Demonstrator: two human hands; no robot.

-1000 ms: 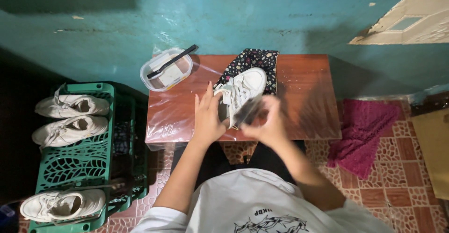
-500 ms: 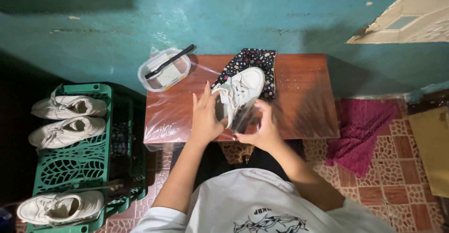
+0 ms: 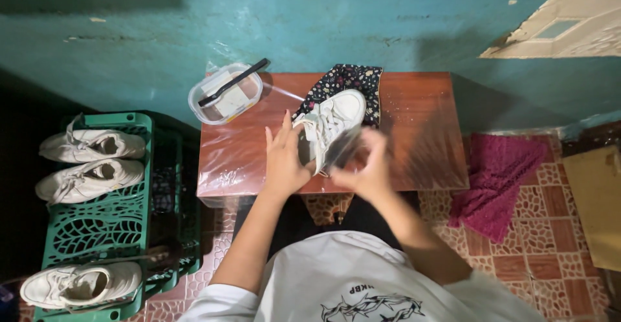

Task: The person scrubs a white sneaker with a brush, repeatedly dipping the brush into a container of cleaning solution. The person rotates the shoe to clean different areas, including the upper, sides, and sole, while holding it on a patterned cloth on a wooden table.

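Teal-painted wall [image 3: 362, 18] is running behind everything, and patterned reddish floor tiles [image 3: 550, 231] are spreading below it. Going from the left, a green openwork plastic crate [image 3: 110, 218] is sitting on the floor and carrying three worn white lace-up sneakers [image 3: 90, 146] on top: two lying side by side near the wall, the third lying apart at the near end. Next, a clear, rounded plastic food tub [image 3: 226, 94] is sitting at the far left corner of the low reddish-brown wooden table [image 3: 420, 102]; it is holding what looks like a pale block, and a black-handled brush [image 3: 234, 83] is lying across its rim. Near the table's middle, the left hand [image 3: 284, 160] is pressing its spread, open fingers against the side of a white lace-up sneaker [image 3: 333, 118], which is resting partly on a dark floral cloth [image 3: 346, 79]. The right hand [image 3: 365, 173] is blurring with motion beside the shoe's near end, closing around something dark and smeared; what it is cannot be told. Judging by this, the work is going best if the left hand is bracing the shoe firmly while strokes are kept short and light. At far right, a crumpled magenta towel [image 3: 498, 173] is lying on the tiles.
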